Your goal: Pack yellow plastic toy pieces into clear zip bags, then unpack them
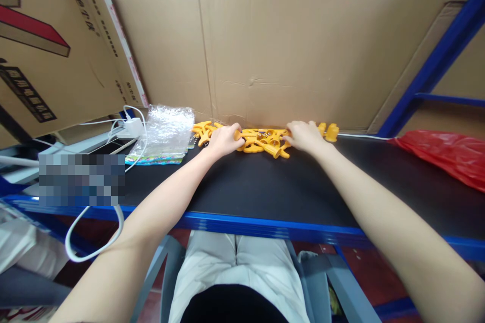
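Note:
A heap of yellow plastic parts, some cup-shaped and some branched, lies at the back of the black tabletop. My left hand is at the heap's left side, thumb and fingers closed around a yellow plastic piece. At the right side, my right hand reaches over the parts with its fingers curled down; what it grips is hidden behind it. Branched yellow pieces lie left of my left hand. Just right of my right hand stand small yellow cup-shaped pieces.
Clear plastic bags lie stacked on the left, near a white charger with cable. A red plastic bag lies at right. Tall cardboard walls the back. The table has a blue front edge.

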Motion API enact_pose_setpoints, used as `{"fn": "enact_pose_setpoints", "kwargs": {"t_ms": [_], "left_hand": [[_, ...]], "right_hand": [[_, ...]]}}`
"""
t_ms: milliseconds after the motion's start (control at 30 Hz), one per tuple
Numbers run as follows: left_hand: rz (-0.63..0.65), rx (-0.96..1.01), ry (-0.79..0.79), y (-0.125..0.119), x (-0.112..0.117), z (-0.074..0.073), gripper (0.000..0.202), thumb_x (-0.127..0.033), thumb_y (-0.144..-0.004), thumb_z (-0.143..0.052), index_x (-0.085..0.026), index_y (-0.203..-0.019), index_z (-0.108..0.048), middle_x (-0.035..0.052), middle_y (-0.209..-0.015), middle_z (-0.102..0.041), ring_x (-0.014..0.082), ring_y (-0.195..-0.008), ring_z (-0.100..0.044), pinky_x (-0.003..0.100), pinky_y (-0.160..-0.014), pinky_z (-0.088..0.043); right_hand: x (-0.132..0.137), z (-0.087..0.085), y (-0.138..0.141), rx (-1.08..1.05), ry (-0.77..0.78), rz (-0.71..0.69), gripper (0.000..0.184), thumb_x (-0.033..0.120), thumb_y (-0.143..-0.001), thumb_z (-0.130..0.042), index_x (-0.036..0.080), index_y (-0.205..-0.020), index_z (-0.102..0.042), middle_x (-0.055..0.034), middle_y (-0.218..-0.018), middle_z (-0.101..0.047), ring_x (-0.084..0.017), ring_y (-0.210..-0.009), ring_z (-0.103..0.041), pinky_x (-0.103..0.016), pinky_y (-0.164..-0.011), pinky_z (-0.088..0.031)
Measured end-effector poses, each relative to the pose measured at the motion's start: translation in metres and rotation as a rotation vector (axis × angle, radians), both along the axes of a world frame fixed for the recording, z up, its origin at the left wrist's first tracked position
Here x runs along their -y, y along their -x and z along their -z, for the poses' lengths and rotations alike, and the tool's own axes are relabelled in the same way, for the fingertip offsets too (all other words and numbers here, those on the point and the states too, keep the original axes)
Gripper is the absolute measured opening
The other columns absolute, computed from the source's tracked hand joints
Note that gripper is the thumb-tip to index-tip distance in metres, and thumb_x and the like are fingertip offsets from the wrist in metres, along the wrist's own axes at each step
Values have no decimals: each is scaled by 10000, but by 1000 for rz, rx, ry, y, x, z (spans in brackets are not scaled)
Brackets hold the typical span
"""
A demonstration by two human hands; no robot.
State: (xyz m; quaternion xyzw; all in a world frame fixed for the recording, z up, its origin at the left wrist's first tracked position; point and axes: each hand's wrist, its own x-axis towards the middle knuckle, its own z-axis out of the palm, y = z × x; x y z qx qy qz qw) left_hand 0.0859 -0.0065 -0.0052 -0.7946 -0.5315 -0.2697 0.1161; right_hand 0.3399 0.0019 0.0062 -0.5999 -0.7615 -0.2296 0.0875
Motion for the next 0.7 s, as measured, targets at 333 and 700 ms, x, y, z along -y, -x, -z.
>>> {"fn": "enact_pose_setpoints", "kwargs": {"t_ms": [333,700], "left_hand": [[-11,-45,37,-3,0,2,359,-370,-752,-499,-212,-1067,-570,49,-804,-661,224,-789,-619,290,-670,-417],[-26,-25,46,-1,-3,2,341,-351,-743,-500,-214,-1044,-583,41,-790,-661,210,-781,-614,279,-669,-408]], "right_hand": [[-20,0,-60,-365,-159,477,437,419,-810,-442,69,-1039,-571,-220,-944,-627,-316,-904,-595,-390,-734,-410],[-39,36,-100,-556,186,606,519,318,-732,-606,81,-1183,-508,-221,-1138,-561,-316,-1059,-545,-365,-795,-427]]}}
